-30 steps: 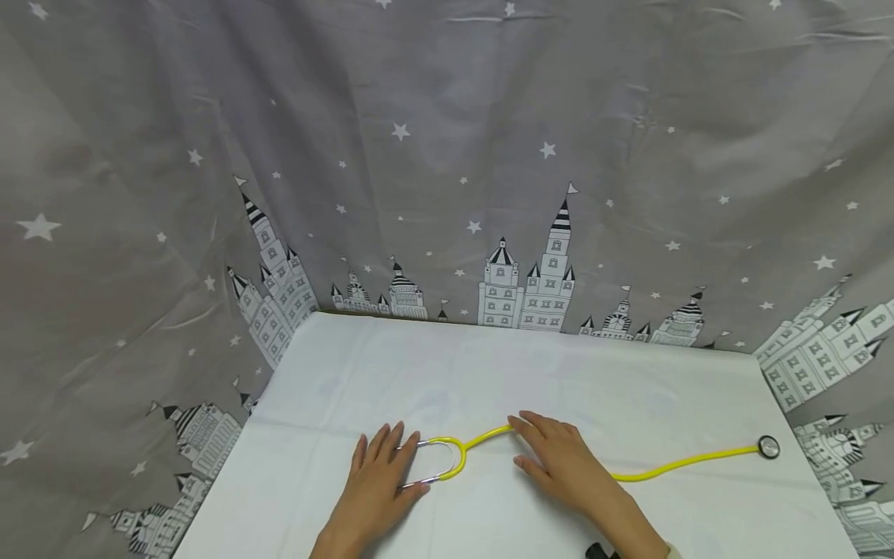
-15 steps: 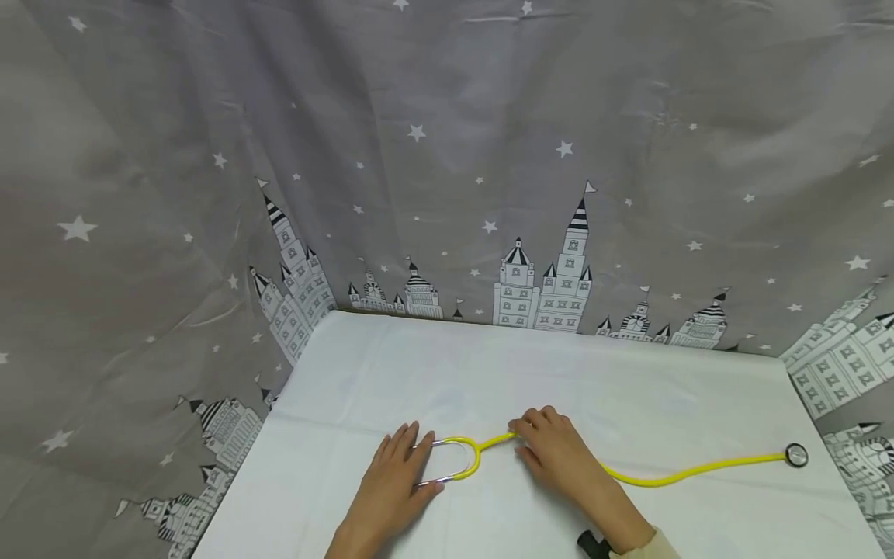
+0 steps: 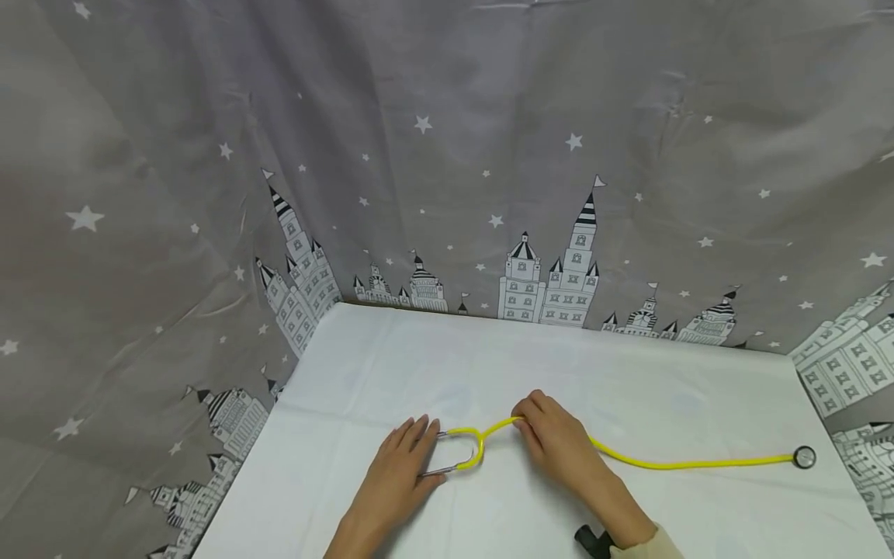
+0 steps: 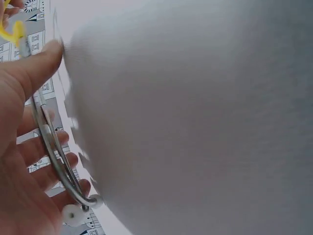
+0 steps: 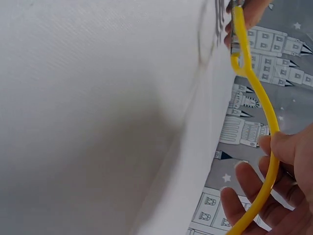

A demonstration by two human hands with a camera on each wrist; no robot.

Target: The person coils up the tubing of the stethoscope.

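Note:
A yellow stethoscope (image 3: 691, 464) stretches across the white table, with its round chest piece (image 3: 805, 457) at the right end. My left hand (image 3: 398, 473) holds the metal ear tubes (image 4: 56, 152); in the left wrist view they cross the palm side of the fingers, thumb in front, white ear tips (image 4: 73, 215) by the little finger. With thumb and forefinger my right hand (image 3: 559, 442) pinches the yellow tubing (image 5: 268, 110) just right of the fork. The other fingers of that hand are loosely bent behind the tubing. From above, the left hand covers the ear tips.
White cloth covers the table (image 3: 433, 365). A grey curtain (image 3: 447, 194) printed with castles and stars hangs behind and at both sides. A black device (image 3: 592, 542) sits beside the right wrist, near the front.
The right thumb and fingers have closed on the tubing, and the fork end has shifted slightly away from me with both hands. The head view has turned a little to the left.

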